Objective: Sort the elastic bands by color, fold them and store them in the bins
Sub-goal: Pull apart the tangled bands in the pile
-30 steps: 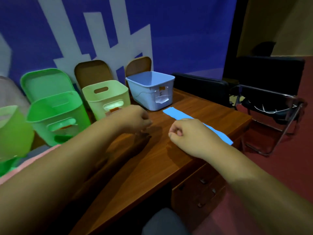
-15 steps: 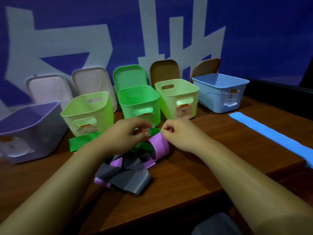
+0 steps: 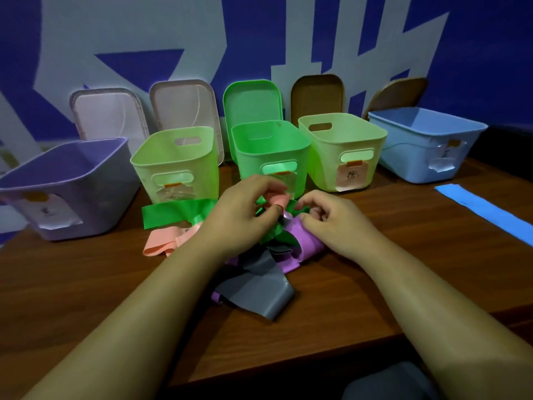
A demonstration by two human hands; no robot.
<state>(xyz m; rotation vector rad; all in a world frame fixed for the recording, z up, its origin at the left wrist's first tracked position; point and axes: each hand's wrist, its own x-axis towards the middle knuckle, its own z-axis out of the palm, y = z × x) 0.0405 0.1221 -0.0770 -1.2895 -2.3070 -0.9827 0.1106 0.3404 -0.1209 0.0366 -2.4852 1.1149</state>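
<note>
The left hand (image 3: pixel 239 217) is pinching a loop of the salmon-pink elastic band (image 3: pixel 277 199) between thumb and fingertips, holding it just above a tangled pile on the brown wooden worktop (image 3: pixel 389 284). The right hand (image 3: pixel 334 223) is resting on the pile with its fingers curled over the flat purple elastic band (image 3: pixel 307 245). Whether it is actually gripping anything cannot be told.

The bright green elastic band (image 3: pixel 173 213) and the dark grey elastic band (image 3: pixel 259 293) are lying knotted through the same heap. The long blue elastic band (image 3: pixel 487 213) is lying flat, well apart on the right.

The pink loop is looking interlaced with the green and purple strips. A straight pull would likely be dragging the whole heap along, or stretching the band until it snaps back.

The grey strip is trailing toward the near edge and could slide off if the pile shifts.

The bright green plastic bin (image 3: pixel 271 145) is standing just behind the hands. It looks light, so an upward tug could knock it over.
</note>
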